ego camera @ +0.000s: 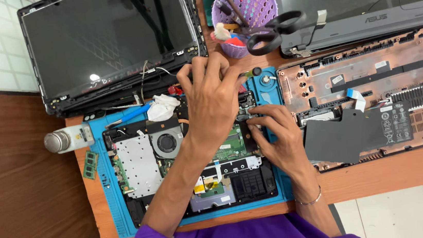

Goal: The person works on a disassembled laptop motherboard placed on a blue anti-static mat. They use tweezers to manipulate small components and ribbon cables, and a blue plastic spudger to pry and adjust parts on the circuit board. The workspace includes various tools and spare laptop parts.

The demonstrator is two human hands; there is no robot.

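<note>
The opened laptop lies on a blue mat in the middle of the wooden table, its cover off so the green board, the round fan and the silver plate show. Both hands work at the laptop's far right corner. The left hand arches over that corner with fingers curled down around a small screwdriver, of which only the green-and-black end shows past the fingertips. The right hand rests on the laptop's right edge, thumb and forefinger pinched together on a small dark part of the board; what they pinch is too small to make out.

Just beyond the laptop stands a purple basket holding pens and tools, with black scissors hooked over its rim. Left of the laptop, off the mat, a white bottle with a silver cap lies on its side, and a small green memory stick sits near it. A crumpled white cloth and a blue pen lie at the laptop's far edge. Behind them leans a detached dark screen. To the laptop's right lies a copper-coloured bottom shell with a black battery on it, and another grey laptop beyond.
</note>
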